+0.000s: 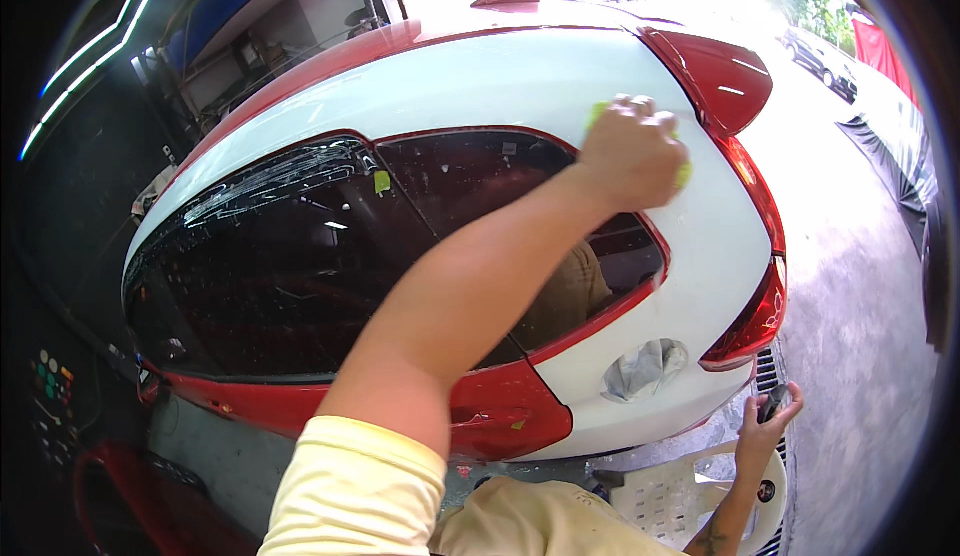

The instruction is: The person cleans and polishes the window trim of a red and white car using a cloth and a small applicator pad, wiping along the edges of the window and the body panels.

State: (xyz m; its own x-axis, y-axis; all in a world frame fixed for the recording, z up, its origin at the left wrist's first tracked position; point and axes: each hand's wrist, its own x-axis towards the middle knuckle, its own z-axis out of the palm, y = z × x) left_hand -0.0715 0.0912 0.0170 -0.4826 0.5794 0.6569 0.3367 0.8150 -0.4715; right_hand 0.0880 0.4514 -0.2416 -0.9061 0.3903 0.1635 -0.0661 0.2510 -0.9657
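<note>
My left arm reaches up across the side of a red car whose rear panel (710,236) is dull white. High on that panel, above the rear side window (480,171), my left hand (632,156) presses down, closed over a yellow-green pad (685,174). Only the pad's edges show past my fingers, so its exact kind is hidden. Low at the right, near the car's rear corner, my right hand (760,434) is closed round a small black object (772,403). What that object is, I cannot make out.
Below my right hand stands a white plastic chair (655,501), beside a floor drain grate (768,368). A round recess (645,369) in the panel is covered with pale sheeting. The red tail light (750,326) and spoiler (725,76) edge the panel. Dark cloth (905,191) hangs far right.
</note>
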